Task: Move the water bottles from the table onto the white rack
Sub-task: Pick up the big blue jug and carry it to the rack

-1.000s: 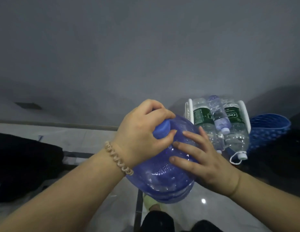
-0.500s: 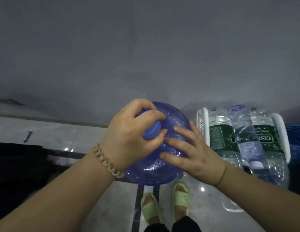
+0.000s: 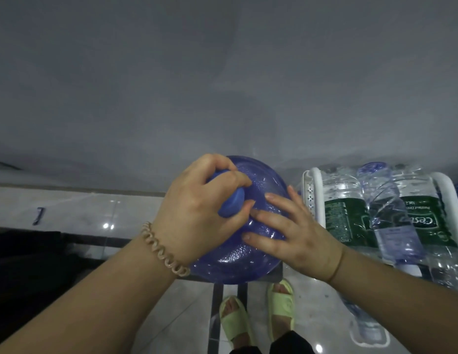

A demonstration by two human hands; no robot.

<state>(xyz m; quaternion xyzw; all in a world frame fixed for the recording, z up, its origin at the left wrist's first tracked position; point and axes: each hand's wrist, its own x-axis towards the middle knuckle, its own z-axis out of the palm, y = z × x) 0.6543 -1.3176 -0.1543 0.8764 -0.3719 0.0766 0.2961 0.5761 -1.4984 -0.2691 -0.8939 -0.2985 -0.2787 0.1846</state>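
Beside the white rack (image 3: 316,190) we hold one blue jug (image 3: 238,261): fingers of our left hand (image 3: 197,213) curled round its cap (image 3: 231,205), right hand (image 3: 297,236) fingers straight against its shoulder. Three bottles (image 3: 383,215) lie in the rack, cut off at right.

**Rack full, jug at its left rail**
Lying bottles (image 3: 386,213) fill the white rack (image 3: 315,198) rail to rail. The blue jug (image 3: 235,256) stands just beside the left rail, a slim gap between; open floor (image 3: 82,213) left of it.
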